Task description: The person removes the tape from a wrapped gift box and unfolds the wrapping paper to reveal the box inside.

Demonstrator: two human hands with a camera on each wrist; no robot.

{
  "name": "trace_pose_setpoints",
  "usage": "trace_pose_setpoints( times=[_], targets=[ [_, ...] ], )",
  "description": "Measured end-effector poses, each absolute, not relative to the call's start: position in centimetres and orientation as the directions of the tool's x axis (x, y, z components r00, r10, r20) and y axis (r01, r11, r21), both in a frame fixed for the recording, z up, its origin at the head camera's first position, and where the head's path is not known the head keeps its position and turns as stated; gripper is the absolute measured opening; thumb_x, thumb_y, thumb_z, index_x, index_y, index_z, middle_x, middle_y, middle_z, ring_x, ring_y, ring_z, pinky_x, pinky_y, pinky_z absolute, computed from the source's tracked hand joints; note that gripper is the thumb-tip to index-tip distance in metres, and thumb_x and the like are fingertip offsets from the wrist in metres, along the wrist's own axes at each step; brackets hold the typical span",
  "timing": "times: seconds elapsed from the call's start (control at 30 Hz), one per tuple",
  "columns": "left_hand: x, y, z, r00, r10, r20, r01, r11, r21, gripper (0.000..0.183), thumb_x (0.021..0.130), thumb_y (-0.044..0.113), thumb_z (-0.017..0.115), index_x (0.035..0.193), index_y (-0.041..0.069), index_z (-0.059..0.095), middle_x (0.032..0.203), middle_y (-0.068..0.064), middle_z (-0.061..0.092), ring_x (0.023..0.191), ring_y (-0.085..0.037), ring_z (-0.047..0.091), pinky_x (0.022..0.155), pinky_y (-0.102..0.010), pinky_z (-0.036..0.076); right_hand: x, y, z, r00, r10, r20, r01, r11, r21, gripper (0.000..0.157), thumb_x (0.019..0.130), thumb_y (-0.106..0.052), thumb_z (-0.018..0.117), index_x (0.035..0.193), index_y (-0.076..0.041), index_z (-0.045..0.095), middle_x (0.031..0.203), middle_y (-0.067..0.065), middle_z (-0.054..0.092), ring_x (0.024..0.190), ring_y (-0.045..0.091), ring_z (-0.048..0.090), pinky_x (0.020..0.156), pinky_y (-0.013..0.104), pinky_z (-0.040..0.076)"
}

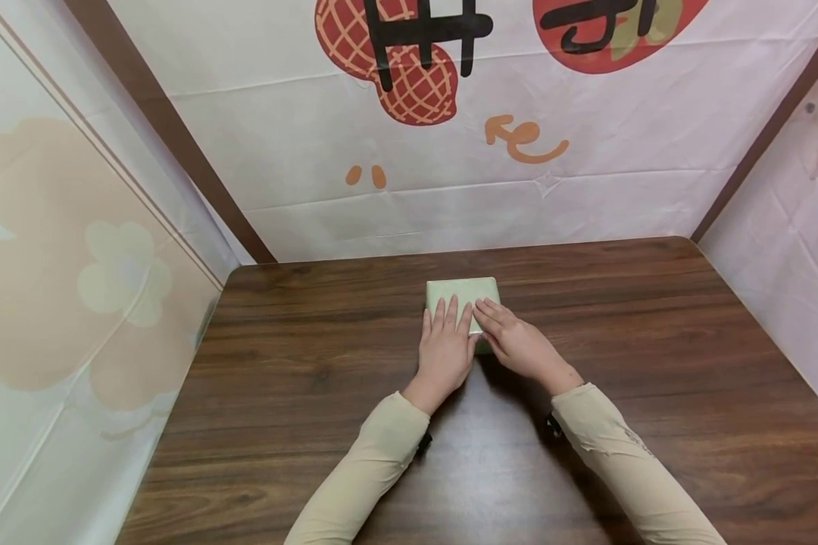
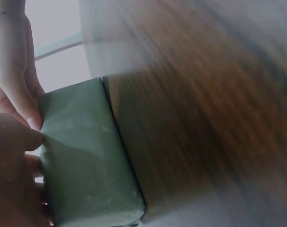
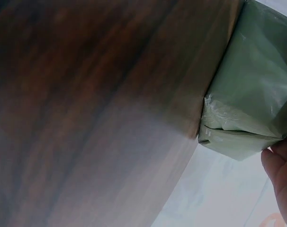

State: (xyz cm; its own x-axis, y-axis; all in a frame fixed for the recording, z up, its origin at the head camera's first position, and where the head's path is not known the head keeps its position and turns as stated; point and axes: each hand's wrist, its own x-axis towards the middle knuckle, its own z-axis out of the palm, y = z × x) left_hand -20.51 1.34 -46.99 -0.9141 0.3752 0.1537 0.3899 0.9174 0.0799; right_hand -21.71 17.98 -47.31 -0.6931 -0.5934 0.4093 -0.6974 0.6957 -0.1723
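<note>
A box wrapped in pale green paper (image 1: 462,290) lies on the table near its far side. Across its top my left hand (image 1: 445,354) rests with fingers straight and spread. My right hand (image 1: 523,347) comes in from the right, its extended fingers lying on the top near the front edge, close beside the left thumb. The left wrist view has the smooth, darker green front face of the box (image 2: 86,151), with fingertips along its upper edge. In the right wrist view, creased, folded wrapping (image 3: 238,130) shows at one end of the box, next to a fingertip.
A dark wood-grain table (image 1: 300,409) carries the box. Behind it hangs a white printed cloth (image 1: 450,212) with red and orange drawings. Pale fabric panels stand at the left (image 1: 34,318) and right (image 1: 791,197).
</note>
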Motion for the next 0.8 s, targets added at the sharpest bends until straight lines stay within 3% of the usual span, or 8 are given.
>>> trace_pose_setpoints(
  times=[0.2,0.33,0.53,0.8],
  targets=[
    [-21.0,0.9,-47.1,-0.911,0.39,0.132,0.403,0.91,0.098,0.054,0.102,0.038,0.039,0.151,0.016,0.032,0.155,-0.012,0.023,0.143,-0.03,0.016,0.114,-0.049,0.013,-21.9,18.0,-47.6,-0.696,-0.588,0.413,-0.696,0.695,-0.182,0.042,0.089,0.0,0.061,0.129,0.011,0.053,0.134,0.026,0.05,0.128,0.037,0.044,0.1,0.052,0.038],
    [-21.2,0.7,-47.3,-0.906,0.403,0.129,0.415,0.906,0.087,0.054,0.102,0.039,0.039,0.151,0.016,0.032,0.156,-0.011,0.022,0.143,-0.029,0.016,0.114,-0.046,0.014,-22.0,18.0,-47.6,-0.697,-0.584,0.415,-0.696,0.691,-0.196,0.046,0.089,-0.008,0.065,0.129,0.011,0.053,0.135,0.026,0.049,0.129,0.036,0.043,0.101,0.051,0.037],
    [-21.3,0.3,-47.2,-0.896,0.43,0.109,0.437,0.898,0.05,0.058,0.102,0.04,0.041,0.152,0.014,0.028,0.157,-0.011,0.019,0.144,-0.028,0.014,0.114,-0.044,0.015,-22.1,18.0,-47.5,-0.678,-0.593,0.434,-0.703,0.695,-0.149,0.049,0.084,-0.007,0.072,0.128,0.008,0.056,0.134,0.023,0.051,0.127,0.034,0.046,0.099,0.045,0.041],
    [-21.3,-0.7,-47.2,-0.847,0.518,0.121,0.512,0.855,-0.079,0.079,0.093,0.043,0.058,0.151,0.004,0.022,0.156,-0.016,0.018,0.144,-0.029,0.014,0.114,-0.042,0.017,-22.1,18.1,-46.9,-0.681,-0.608,0.408,-0.691,0.717,-0.086,0.046,0.086,-0.01,0.071,0.127,0.006,0.058,0.133,0.021,0.053,0.125,0.032,0.05,0.095,0.042,0.045]
  ],
)
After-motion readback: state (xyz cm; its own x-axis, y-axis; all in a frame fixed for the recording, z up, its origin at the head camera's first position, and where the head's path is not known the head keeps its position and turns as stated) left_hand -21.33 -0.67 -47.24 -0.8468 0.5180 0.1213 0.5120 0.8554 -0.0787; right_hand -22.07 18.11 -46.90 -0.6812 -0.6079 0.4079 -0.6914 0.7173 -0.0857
